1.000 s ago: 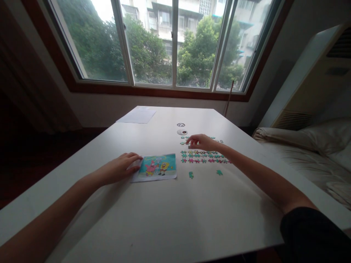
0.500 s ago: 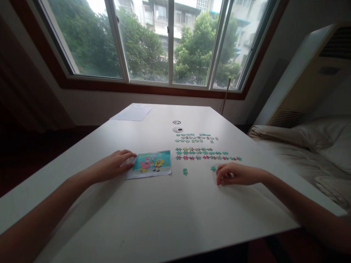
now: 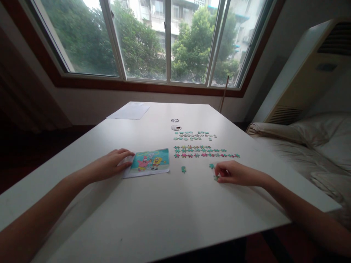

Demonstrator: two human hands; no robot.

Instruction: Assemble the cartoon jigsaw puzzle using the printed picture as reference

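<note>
My left hand (image 3: 117,162) lies at the left edge of a picture card (image 3: 150,160) showing cartoon figures on a blue-green ground. Its fingers are stretched out, with the fingertips on the card's edge and the thumb apart from them. Over on the right, my right hand (image 3: 229,173) is bent down to the table, thumb and fingers closed on a small green puzzle piece (image 3: 216,178), partly hidden by the fingertips. Another green piece (image 3: 211,166) lies just beyond those fingers. Between the hands is what looks like a pair of joined green pieces (image 3: 183,169).
Several rows of puzzle pieces (image 3: 192,155) lie beyond my right hand on the white table (image 3: 153,215). Behind them are two round flat items (image 3: 176,128). White paper (image 3: 128,111) rests at the far left corner. A sofa (image 3: 290,149) stands along the right side.
A green puzzle piece now shows under my right fingertips, where none was visible before. My left hand stays on the card. The whole view has shifted slightly.
</note>
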